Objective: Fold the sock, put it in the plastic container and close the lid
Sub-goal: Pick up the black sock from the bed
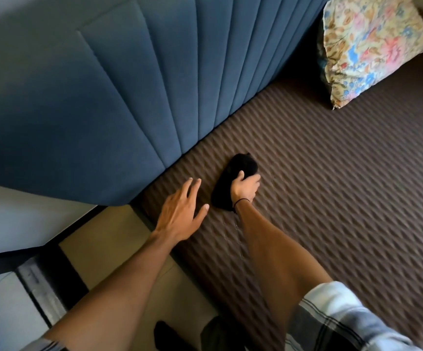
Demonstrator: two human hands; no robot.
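1. Head view, surface: a brown quilted bed cover (332,198) fills the right and near part of the scene; a blue padded headboard (104,97) stands along its far-left edge; a floral pillow (372,46) lies at the far right, well apart from the work.
2. Head view, task item: the black sock (240,168) lies on the cover near the headboard, bunched into a dark lump; its exact fold cannot be told, since the fabric shows no detail.
3. Head view, right hand (245,188): curled down over the near part of the sock, thumb on one side and fingers on the other, clasping the fabric; judged to be pinning or gathering it so that it holds its shape on the soft cover.
4. Head view, left hand (180,214): fingers spread wide, palm down, just left of the sock and not touching it; holding nothing; judged to be coming in to help press or fold.
5. Head view, missing items: no plastic container or lid is visible; the folding step is judged unfinished, with stowing and closing not yet begun.
6. Head view, near edge: a dark item shows at the bottom, too cropped to identify.
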